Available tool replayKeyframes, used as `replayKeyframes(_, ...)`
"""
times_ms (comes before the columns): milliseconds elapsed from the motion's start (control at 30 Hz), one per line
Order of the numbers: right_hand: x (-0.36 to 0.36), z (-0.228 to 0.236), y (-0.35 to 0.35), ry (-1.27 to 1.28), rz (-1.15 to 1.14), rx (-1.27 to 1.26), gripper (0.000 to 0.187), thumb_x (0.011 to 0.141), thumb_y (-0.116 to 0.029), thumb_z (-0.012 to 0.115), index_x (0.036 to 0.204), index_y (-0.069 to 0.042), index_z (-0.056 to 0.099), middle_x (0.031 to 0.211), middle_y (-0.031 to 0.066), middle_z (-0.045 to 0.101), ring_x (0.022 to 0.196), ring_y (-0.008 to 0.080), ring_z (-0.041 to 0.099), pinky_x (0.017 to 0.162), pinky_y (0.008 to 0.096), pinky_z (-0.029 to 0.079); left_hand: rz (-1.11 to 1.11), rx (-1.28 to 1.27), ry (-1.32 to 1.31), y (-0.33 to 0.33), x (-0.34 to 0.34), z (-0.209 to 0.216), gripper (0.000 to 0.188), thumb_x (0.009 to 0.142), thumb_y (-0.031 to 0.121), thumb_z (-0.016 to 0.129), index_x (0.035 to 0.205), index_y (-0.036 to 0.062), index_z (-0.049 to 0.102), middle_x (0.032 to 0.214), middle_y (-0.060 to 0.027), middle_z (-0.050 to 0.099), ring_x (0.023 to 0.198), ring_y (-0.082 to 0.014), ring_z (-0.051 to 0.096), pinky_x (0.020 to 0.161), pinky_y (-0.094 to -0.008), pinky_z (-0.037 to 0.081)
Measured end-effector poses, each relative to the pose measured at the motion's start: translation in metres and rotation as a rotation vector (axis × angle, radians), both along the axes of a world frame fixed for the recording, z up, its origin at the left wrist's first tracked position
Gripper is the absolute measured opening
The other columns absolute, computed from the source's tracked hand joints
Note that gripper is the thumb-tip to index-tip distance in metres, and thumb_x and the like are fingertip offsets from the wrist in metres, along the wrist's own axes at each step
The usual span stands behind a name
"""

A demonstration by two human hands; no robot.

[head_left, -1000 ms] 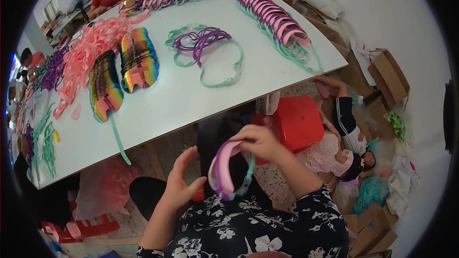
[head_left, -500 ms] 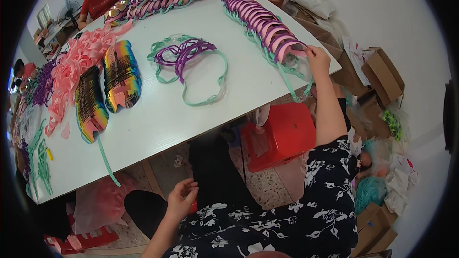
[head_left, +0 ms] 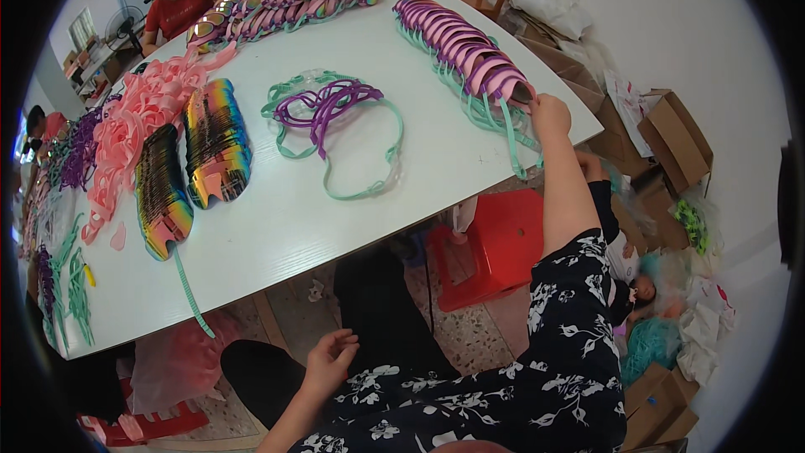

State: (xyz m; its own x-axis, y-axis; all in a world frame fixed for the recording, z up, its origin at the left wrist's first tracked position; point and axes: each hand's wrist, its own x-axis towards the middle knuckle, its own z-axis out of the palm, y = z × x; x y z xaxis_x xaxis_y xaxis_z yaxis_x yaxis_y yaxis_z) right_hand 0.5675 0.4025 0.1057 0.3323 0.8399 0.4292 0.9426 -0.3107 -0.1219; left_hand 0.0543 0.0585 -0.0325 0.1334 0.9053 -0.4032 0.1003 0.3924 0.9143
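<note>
Right hand (head_left: 551, 116) has moved from the lap to the near end of the strapped-visor row (head_left: 470, 52), which slants away leftward; hold unclear. Left hand (head_left: 329, 361), half-open, empty, is farther.

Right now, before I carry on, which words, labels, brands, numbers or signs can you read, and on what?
None reads clearly enough to quote.
Red shirt across the table: faint chest print, too small and blurred to read.
White bag at far right: a red mark, too blurred to read.
Row of pink and purple bands at the right hand: no lettering that I can make out.
</note>
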Motion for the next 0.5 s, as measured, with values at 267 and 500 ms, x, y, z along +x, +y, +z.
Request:
replayKeyframes(267, 0.000, -0.029, 0.015, 0.210, 0.352, 0.492, 0.058, 0.095, -0.048, 0.053, 0.138, -0.010, 0.053, 0.137, 0.0321, 0.048, 0.126, 0.0508, 0.047, 0.106, 0.0531, 0.038, 0.012, -0.077, 0.033, -0.004, -0.003, 0.000, 0.034, 0.094, 0.003, 0.062, 0.127, -0.0036, 0.055, 0.117, -0.0138, 0.067, 0.096, -0.0168, 0.065, 0.082, -0.0286, 0.050)
replayKeyframes(500, -0.087, 0.009, -0.003, 0.150, 0.018, 0.006, 0.096, 0.084, -0.074, 0.053, 0.156, -0.018, 0.025, 0.159, 0.0258, 0.020, 0.144, 0.0512, 0.021, 0.112, 0.0618, 0.025, -0.014, -0.141, 0.020, 0.000, -0.001, 0.002, 0.034, 0.095, 0.003, 0.061, 0.127, -0.0048, 0.055, 0.118, -0.0155, 0.066, 0.106, -0.0205, 0.066, 0.094, -0.0314, 0.051)
